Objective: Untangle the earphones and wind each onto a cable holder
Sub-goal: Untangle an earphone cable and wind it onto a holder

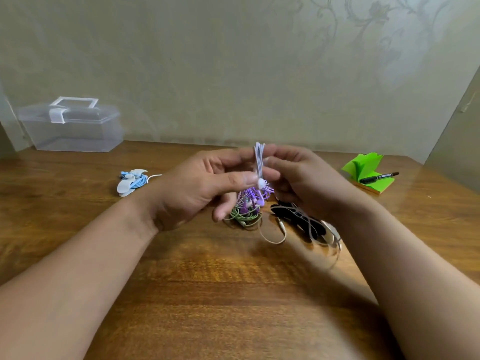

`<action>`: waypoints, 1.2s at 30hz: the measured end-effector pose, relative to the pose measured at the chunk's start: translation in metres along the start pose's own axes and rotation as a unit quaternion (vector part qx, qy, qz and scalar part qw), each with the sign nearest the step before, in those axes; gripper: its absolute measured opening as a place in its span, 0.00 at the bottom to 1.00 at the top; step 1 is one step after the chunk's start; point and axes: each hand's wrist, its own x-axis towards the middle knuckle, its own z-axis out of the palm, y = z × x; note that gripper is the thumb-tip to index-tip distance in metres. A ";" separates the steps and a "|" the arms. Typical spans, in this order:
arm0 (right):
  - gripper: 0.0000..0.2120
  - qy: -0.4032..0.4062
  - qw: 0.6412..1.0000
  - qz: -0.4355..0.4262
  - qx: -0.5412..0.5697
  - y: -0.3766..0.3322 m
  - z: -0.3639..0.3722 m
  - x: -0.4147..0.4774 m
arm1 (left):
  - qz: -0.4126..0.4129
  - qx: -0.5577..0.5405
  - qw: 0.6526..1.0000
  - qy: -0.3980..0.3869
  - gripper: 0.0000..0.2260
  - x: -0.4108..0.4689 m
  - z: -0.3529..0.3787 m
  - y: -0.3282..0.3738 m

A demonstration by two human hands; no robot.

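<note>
Both hands are up over the table (207,294) with the purple earphones (259,158) between them. The left hand (192,188) pinches the bundle from its side with thumb and forefinger, and the right hand (304,178) pinches it from the other side with its fingertips. Both grips are pressed tight on the cord.

The bundle stands upright. Its long axis runs top to bottom: the folded turns point up at the wall, and loose purple loops hang off the low end toward the table. A small white piece (260,182) sits at that low end. It could be an earbud or part of a holder, and I cannot tell which.

This looks like the winding step for the purple set. The blue earphones (133,181) lie wound on a white holder off to the left, so one set appears finished. The green earphones (244,216) lie in a knot just under the hands, and the black earphones (301,220) lie just beside them.

The next move calls for one hand to hold the turns firm while the other feeds in the hanging loops and tucks the loose end. If the pinch slackens, I would expect the turns to spring apart.
</note>
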 end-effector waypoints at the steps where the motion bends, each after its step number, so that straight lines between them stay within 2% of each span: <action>1: 0.08 -0.010 1.000 0.007 -0.009 0.004 0.003 0.002 | 0.000 -0.023 1.000 0.012 0.22 0.000 -0.002 0.000; 4: 0.10 -0.011 0.998 0.017 -0.066 0.004 0.008 0.002 | 0.004 -0.048 0.998 0.051 0.23 0.003 -0.009 -0.004; 7: 0.11 -0.004 0.992 0.024 -0.120 0.000 0.009 -0.002 | 0.013 -0.016 0.997 0.078 0.22 0.004 -0.013 -0.007; 10: 0.10 0.016 0.972 0.020 -0.236 0.000 0.009 -0.002 | 0.005 0.059 0.991 0.121 0.20 0.005 -0.014 -0.011; 13: 0.11 0.016 0.954 0.020 -0.298 -0.004 0.010 -0.003 | -0.006 0.136 0.975 0.176 0.19 0.006 -0.010 -0.016; 16: 0.11 0.007 0.918 -0.020 -0.396 -0.012 0.013 -0.007 | -0.002 0.255 0.950 0.182 0.16 0.006 -0.008 -0.021; 18: 0.11 0.012 0.905 -0.046 -0.422 -0.016 0.011 -0.008 | -0.001 0.333 0.928 0.168 0.15 0.005 -0.010 -0.023; 20: 0.09 0.041 0.911 -0.065 -0.404 -0.021 0.006 -0.009 | -0.007 0.347 0.927 0.146 0.15 0.003 -0.010 -0.019; 23: 0.07 0.070 0.936 -0.088 -0.334 -0.026 -0.002 -0.009 | -0.017 0.248 0.965 0.088 0.13 0.001 -0.007 -0.010; 25: 0.06 0.055 0.954 -0.092 -0.278 -0.028 -0.006 -0.009 | -0.032 0.177 0.981 0.069 0.14 -0.001 -0.007 -0.005; 29: 0.02 -0.006 0.984 -0.101 -0.144 -0.027 -0.010 -0.009 | -0.056 0.124 0.991 0.007 0.14 -0.003 -0.005 0.000; 33: 0.06 -0.013 0.997 -0.064 -0.038 -0.024 -0.011 -0.007 | -0.044 0.077 0.995 -0.054 0.12 -0.005 -0.003 0.004; 36: 0.02 -0.039 0.998 -0.040 0.000 -0.016 -0.009 -0.005 | -0.026 -0.031 0.998 -0.055 0.17 -0.006 -0.007 0.006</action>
